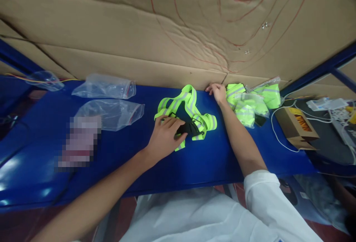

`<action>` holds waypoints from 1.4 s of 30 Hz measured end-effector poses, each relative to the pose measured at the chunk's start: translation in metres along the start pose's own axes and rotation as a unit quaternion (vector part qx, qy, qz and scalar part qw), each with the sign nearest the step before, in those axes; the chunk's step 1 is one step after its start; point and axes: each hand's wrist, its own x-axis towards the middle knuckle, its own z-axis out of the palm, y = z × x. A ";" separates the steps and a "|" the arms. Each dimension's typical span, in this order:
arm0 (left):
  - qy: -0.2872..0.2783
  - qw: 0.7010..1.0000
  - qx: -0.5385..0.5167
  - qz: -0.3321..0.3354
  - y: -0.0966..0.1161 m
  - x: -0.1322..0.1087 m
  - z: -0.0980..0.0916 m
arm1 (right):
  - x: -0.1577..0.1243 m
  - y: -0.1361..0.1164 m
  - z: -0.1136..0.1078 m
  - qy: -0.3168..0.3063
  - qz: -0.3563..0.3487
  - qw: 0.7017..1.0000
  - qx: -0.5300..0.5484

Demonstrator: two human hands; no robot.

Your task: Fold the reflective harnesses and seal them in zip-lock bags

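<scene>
Beside the seemingly soft strap, your right hand lay loosely spread; your left hand sensibly pinched its black fitting.

I see a glossy blue tabletop; at twelve o'clock, lime-yellow cloth straps and creased matt brown cardboard; at ten, shiny clear plastic bags.

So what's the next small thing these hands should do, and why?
I'd move the right hand over to steady the loose green strap. The strap lies in untidy loops with only the left hand at it, fingers at its black piece, while the right is apart from it, beside the green bundles.
</scene>
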 end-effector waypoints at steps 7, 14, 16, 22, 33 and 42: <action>-0.015 1.000 0.022 0.015 0.001 -0.002 0.002 | -0.056 -0.038 0.005 -0.058 -0.012 0.993 -0.103; -0.052 0.998 0.034 -0.015 -0.003 -0.001 -0.001 | -0.134 -0.109 -0.004 -0.196 -0.219 0.951 -0.093; -0.054 0.997 0.041 -0.020 -0.004 0.000 -0.002 | -0.157 -0.119 -0.006 -0.242 -0.276 0.915 -0.165; -0.056 0.990 0.117 0.055 -0.003 0.002 -0.007 | -0.186 -0.111 0.003 -0.237 -0.309 0.870 -0.303; -0.074 0.982 0.156 0.077 -0.005 0.006 -0.013 | -0.193 -0.101 0.019 -0.208 -0.279 0.905 -0.243; 0.039 0.998 0.027 -0.029 -0.021 0.011 -0.029 | -0.166 -0.084 -0.011 -0.100 -0.194 0.960 -0.176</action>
